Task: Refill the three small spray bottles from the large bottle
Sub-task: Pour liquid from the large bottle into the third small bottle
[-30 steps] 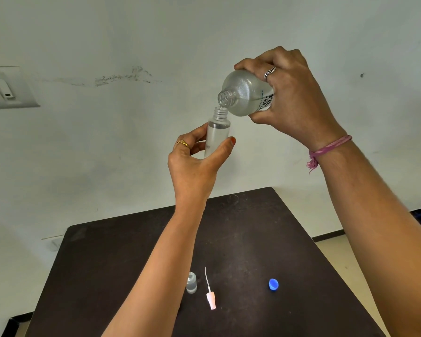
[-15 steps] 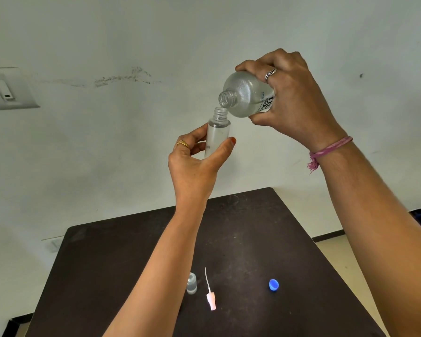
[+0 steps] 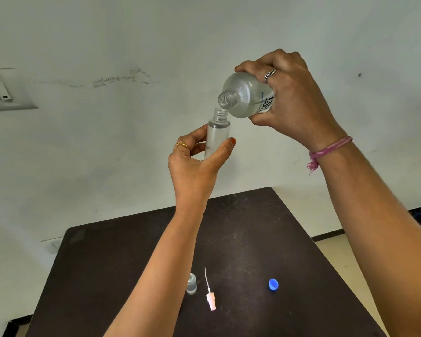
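My left hand (image 3: 195, 164) holds a small clear spray bottle (image 3: 217, 135) upright, high above the table, with its neck uncapped. My right hand (image 3: 292, 100) grips the large clear bottle (image 3: 243, 98), tipped so that its open mouth sits just above and to the right of the small bottle's neck. The small bottle looks nearly full. On the dark table (image 3: 253, 239) lie a white spray pump with its tube (image 3: 209, 295), a blue cap (image 3: 273, 285) and a small clear cap (image 3: 191, 283), partly hidden by my left forearm.
A pale wall stands right behind the table, with a switch plate (image 3: 7, 93) at the left. Light floor shows to the right of the table's edge.
The large bottle's mouth has lifted slightly off the small bottle's neck. Both hands stay almost in the same place.
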`<state>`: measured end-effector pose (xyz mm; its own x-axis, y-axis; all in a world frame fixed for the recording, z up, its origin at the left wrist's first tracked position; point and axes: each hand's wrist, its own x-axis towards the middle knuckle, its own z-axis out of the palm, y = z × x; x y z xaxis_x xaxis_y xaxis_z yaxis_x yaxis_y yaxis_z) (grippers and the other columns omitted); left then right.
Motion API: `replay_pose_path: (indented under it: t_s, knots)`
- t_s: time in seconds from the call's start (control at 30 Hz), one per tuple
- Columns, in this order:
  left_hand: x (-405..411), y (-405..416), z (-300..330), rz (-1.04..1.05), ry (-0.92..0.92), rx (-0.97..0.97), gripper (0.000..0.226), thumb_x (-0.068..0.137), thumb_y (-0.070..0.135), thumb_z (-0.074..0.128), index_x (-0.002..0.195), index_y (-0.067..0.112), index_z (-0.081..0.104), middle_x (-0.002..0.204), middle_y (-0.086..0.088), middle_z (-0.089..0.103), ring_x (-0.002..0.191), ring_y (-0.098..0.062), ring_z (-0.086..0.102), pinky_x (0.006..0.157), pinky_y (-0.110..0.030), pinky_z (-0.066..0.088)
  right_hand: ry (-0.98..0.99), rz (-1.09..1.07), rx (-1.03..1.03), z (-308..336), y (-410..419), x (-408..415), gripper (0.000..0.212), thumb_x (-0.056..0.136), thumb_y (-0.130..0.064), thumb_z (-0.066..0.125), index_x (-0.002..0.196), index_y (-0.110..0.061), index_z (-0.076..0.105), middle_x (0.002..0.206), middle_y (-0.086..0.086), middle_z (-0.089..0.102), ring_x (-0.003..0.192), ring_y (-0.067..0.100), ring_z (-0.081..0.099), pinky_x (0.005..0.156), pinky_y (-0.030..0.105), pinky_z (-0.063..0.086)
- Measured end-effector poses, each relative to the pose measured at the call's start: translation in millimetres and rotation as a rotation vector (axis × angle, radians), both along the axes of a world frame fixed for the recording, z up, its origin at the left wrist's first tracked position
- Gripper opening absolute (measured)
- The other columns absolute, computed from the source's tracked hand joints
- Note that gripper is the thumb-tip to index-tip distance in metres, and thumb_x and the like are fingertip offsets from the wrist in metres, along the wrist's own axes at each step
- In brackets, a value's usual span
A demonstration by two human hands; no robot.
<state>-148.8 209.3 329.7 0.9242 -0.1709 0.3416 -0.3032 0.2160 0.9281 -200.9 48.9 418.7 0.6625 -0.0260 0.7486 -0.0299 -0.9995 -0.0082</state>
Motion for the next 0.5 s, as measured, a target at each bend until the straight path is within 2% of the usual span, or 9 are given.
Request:
replay_pose_path:
  t_s: [0.5]
  knots:
    - [-2.1, -0.8, -0.3, 0.007, 0.009, 0.002, 0.043, 0.069, 0.028, 0.087, 0.108, 0.027, 0.068, 0.102, 0.007, 0.068, 0.088, -0.006, 0.062, 0.078, -0.046, 0.06, 0.006, -0.004, -0.009, -0.4, -0.5, -1.5, 0.069, 0.067, -0.014, 0.078, 0.13, -0.029, 0.055, 0.119, 0.004, 0.053, 0.112, 0.025, 0.044, 0.081, 0.04, 0.051]
